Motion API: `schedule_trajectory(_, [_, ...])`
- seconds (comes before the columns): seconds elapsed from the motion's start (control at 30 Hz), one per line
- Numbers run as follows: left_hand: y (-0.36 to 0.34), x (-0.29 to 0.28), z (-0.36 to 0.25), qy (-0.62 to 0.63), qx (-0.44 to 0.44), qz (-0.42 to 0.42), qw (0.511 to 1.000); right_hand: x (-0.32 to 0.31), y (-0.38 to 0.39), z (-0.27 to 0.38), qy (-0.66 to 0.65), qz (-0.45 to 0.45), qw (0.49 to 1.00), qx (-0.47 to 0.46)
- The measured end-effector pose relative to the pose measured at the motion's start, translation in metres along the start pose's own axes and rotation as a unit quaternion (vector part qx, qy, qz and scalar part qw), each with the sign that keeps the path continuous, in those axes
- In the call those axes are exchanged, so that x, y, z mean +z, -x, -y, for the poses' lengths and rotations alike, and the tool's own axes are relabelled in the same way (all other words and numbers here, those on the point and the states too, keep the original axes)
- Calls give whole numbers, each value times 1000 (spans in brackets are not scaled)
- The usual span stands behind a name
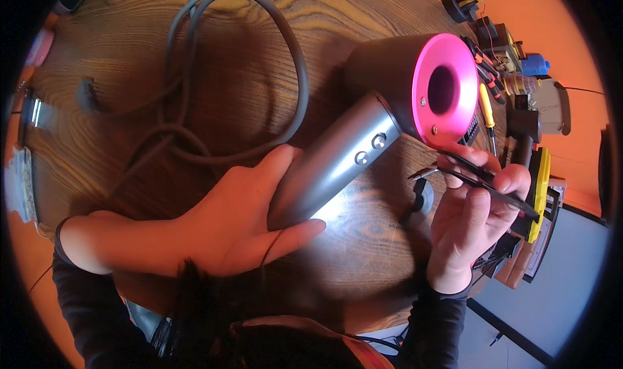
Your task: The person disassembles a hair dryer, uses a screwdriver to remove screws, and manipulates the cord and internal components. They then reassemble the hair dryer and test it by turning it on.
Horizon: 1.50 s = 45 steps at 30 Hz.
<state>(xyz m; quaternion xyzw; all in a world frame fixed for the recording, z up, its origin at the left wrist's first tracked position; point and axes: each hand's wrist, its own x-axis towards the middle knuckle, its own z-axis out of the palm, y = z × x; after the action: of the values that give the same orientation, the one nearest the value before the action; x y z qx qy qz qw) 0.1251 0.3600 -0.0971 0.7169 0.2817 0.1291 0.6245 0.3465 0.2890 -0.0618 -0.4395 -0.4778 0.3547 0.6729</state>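
Observation:
A hair dryer (334,165) with a grey handle and a bright pink ring at its head is held tilted above the wooden table. My left hand (227,213) is wrapped round the lower end of the handle, with the thumb along its near side. Two round silver buttons show on the handle, and two small metal dots on the pink face. My right hand (474,207) pinches black tweezers (483,181) between thumb and fingers, close below the pink ring. The tweezers' tips point left and stand apart. The dryer's far side is hidden.
A thick grey cord (302,83) lies looped over the wooden table (363,252) on the left. Along the right edge are a yellow-handled screwdriver (487,106), red-and-black hand tools (491,77) and a yellow object (540,187). A small dark round item (423,199) lies behind my right hand.

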Motion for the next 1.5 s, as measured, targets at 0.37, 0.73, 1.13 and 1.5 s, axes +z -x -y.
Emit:
schedule_trajectory(0.37, [1,3,3,1,9,-4,1000,-1,0,-17,255,161,929,-215])
schedule_trajectory(0.73, [0,2,3,2,16,-2,1000,-2,-2,-23,268,178,930,-176])
schedule_trajectory(1.13, [1,2,3,4,8,1,1000,1,8,-32,146,92,979,-113])
schedule_trajectory(1.5, [1,2,0,3,-10,0,1000,17,16,-23,-110,-76,988,81])
